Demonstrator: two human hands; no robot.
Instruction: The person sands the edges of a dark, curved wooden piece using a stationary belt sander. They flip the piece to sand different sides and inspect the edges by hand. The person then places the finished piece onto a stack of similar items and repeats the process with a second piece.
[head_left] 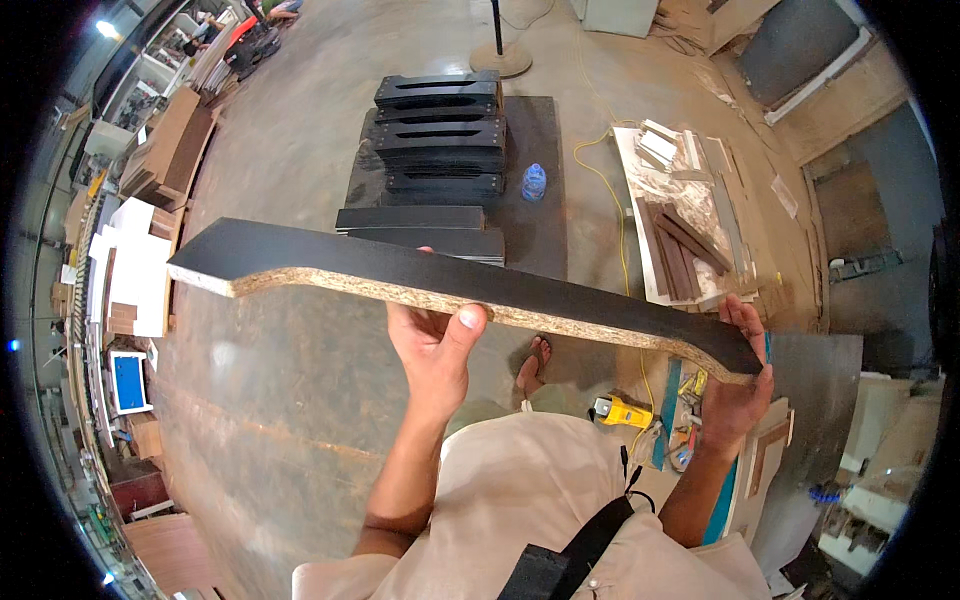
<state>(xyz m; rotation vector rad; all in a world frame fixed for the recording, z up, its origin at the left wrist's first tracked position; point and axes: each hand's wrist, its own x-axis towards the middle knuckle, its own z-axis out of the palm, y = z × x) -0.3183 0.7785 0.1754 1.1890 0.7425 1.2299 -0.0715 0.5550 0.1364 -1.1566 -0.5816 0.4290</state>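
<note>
The left hand (435, 345) closes its grip under the long curved black-faced chipboard panel (450, 280) across mid-frame; the right hand (738, 385) clasps its lower-right end, above stacked black panels (440, 140) on the floor.

A long, curved black-faced chipboard panel (400, 270) hangs level in the air, raw speckled edge facing the camera, ends flaring, spanning left to right.

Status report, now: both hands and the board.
Left hand grips board mid-length, from beneath. Right hand grips its curved end. Board held level over floor; nothing blocking.
</note>
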